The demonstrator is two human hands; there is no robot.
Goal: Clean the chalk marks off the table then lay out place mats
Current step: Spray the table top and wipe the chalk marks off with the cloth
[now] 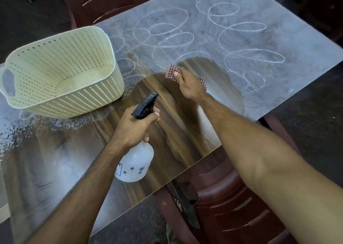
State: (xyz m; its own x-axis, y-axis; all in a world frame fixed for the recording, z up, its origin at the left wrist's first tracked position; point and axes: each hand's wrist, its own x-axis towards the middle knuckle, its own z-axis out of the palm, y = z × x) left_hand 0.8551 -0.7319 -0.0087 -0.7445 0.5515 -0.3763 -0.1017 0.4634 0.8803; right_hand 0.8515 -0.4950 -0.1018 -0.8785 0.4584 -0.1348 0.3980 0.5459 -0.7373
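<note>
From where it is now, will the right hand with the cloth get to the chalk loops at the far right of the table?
Probably yes. The right hand presses the cloth on the table, and nothing stands between it and the chalk loops. The basket sits off to the left.

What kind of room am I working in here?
Probably a dining area, at home or in a small eatery: a wood-grain table with plastic chairs drawn up to it, and a basket on top.

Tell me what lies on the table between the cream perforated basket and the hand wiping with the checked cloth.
In the head view, no object: only tabletop, part wiped wood, part chalk haze and spray droplets, between the basket and the right hand.
</note>
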